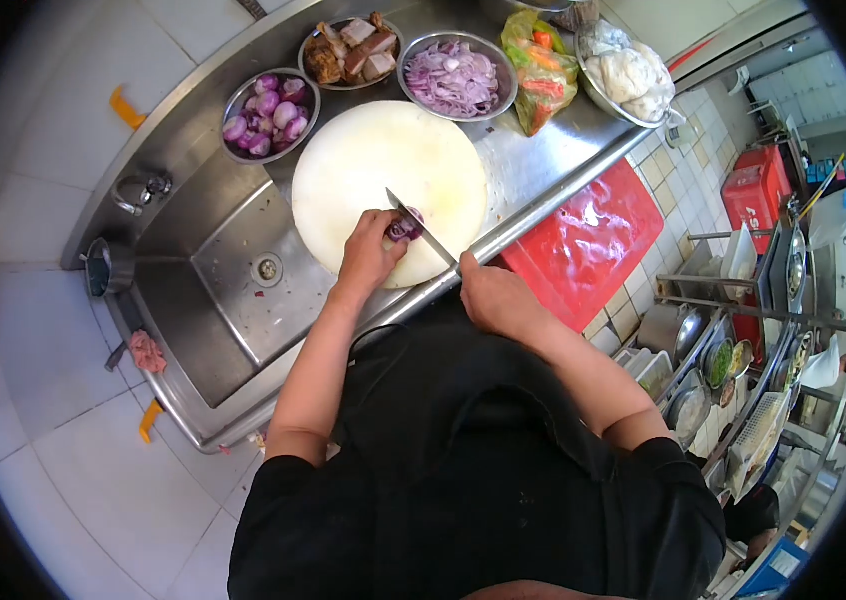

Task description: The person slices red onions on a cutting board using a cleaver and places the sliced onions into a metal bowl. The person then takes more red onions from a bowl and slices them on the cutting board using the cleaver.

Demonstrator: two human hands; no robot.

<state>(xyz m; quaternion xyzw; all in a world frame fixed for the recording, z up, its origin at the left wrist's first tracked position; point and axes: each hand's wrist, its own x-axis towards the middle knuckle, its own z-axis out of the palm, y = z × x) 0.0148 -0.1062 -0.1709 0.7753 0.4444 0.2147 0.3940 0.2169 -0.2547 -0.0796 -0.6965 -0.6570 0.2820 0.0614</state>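
Note:
A round white cutting board lies on the steel counter. Over its near part, my left hand is closed on a red onion, holding it against the board. My right hand grips a knife by its handle, which is mostly hidden in the fist. The blade points up and to the left, touching the onion or lying right beside it; I cannot tell how deep it sits. Beyond the board stand a bowl of peeled red onions and a bowl of sliced onion.
A bowl of meat chunks, a plastic bag of vegetables and a bowl with a white bag line the back. The sink is at left. A red lid or tub and a loaded rack are at right.

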